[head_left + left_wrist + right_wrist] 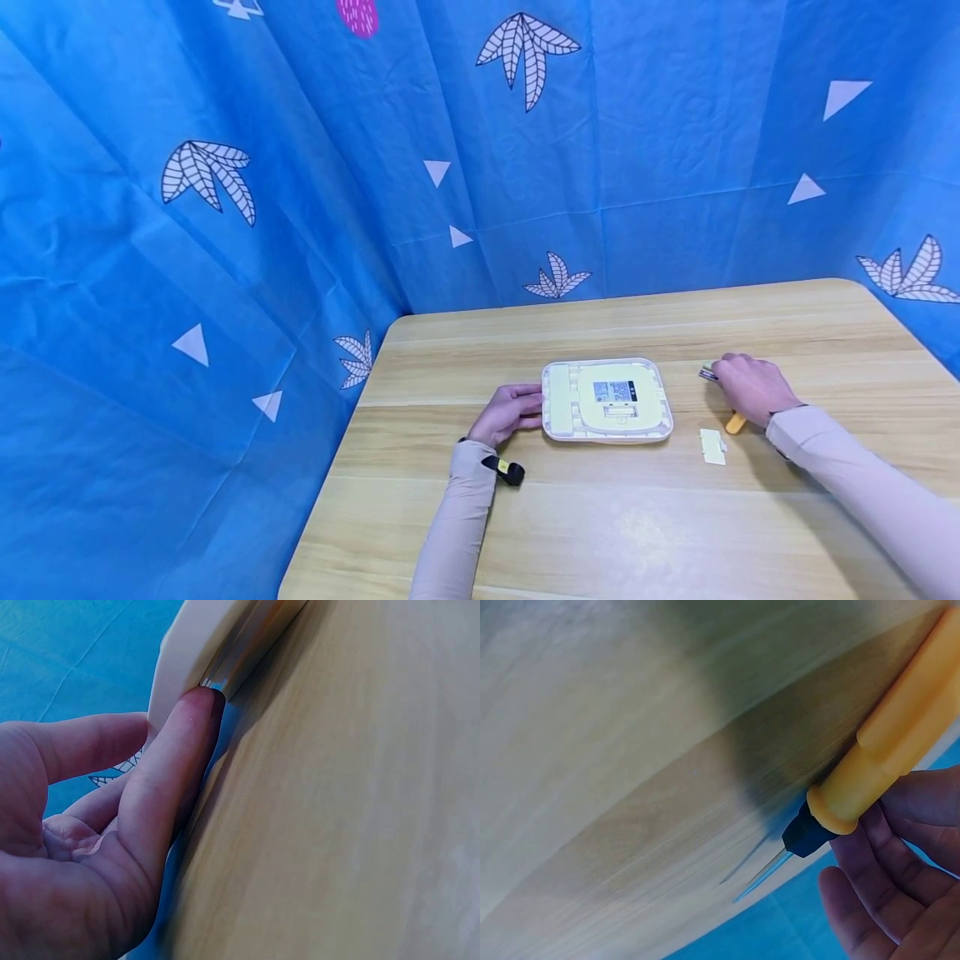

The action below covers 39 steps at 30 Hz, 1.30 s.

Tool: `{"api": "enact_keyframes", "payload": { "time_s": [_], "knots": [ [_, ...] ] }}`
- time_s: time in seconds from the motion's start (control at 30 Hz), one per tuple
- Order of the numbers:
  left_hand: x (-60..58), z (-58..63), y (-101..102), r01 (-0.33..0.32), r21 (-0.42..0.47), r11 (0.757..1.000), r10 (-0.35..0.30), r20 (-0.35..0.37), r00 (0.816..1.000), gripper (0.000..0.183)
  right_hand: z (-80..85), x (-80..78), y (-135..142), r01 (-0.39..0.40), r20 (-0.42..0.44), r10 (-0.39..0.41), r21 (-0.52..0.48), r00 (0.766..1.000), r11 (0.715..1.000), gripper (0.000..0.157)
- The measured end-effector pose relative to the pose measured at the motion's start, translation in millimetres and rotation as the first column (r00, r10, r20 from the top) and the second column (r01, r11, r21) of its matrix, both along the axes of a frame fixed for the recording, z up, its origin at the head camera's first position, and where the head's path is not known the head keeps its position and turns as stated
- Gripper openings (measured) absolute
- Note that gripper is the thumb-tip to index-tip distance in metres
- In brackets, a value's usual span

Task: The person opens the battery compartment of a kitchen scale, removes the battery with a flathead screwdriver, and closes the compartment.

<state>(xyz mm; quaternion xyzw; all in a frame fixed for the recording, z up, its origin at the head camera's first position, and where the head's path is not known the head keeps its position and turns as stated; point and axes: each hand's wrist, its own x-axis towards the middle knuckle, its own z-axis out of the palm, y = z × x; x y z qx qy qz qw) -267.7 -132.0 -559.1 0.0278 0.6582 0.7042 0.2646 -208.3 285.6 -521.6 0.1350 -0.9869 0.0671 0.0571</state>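
A flat white plastic device [555, 400] with rounded corners lies underside up, showing a printed label and a small open compartment [620, 412]. My left hand [513, 412] holds its left end; in the left wrist view one finger reaches under the edge [184, 656]. My right hand [752, 388] is bent over the table, fingertips right at small silver, battery-like pieces [707, 372]. I cannot tell whether it grips them. Beneath that hand lies an orange-handled screwdriver [900, 727] with a thin metal shaft; in the right wrist view its handle hides the thumb tip and some fingertips.
A small pale cover [712, 447] with a tab lies between the device and my right forearm. Blue patterned curtains [510, 183] hang behind the wooden table [600, 517] and along its left side. A black strap [510, 472] sticks out from my left wrist.
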Motion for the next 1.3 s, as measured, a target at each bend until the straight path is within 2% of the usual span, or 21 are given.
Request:
{"api": "enact_keyframes", "payload": {
  "time_s": [0.37, 0.47, 0.8, 0.93, 1.1, 1.2, 1.3],
  "knots": [
    [0.9, -1.3, 0.7, -0.009, -0.007, 1.0, 0.009, 0.007, 1.0, 0.042, 0.9, 2.3, 0.7, 0.001, 0.0, -0.001, 0.006, 1.0, 1.0, 0.015],
    [0.8, -2.5, 1.1, -0.009, -0.004, 1.0, 0.009, 0.017, 1.0, 0.042, 6.4, 4.9, 1.9, 0.014, 0.009, -0.014, -0.003, 1.0, 1.0, 0.015],
    [-0.4, -0.6, 0.2, -0.008, -0.002, 1.0, 0.008, 0.01, 1.0, 0.043, 28.8, 17.5, 10.7, 0.061, 0.015, -0.06, -0.131, 0.998, 0.99, 0.017],
    [-0.7, 0.1, -0.3, 0.001, -0.001, 1.0, -0.001, 0.006, 1.0, 0.043, 30.8, 25.0, 5.5, 0.036, 0.036, -0.03, -0.177, 0.999, 0.984, 0.013],
    [0.2, -0.2, -1.1, 0.023, 0.015, 1.0, -0.022, -0.023, 0.999, 0.043, 29.3, 37.9, -4.8, -0.008, 0.104, 0.036, -0.257, 0.994, 0.966, 0.01],
    [0.3, 0.3, -1.3, 0.023, 0.018, 1.0, -0.022, -0.028, 0.999, 0.043, 29.1, 46.0, -10.1, -0.026, 0.127, 0.065, -0.29, 0.99, 0.957, 0.011],
    [-0.1, 0.7, -0.7, 0.015, 0.011, 1.0, -0.015, -0.011, 1.0, 0.043, 29.3, 54.7, -13.1, -0.047, 0.132, 0.091, -0.305, 0.987, 0.951, 0.019]
  ]
}}
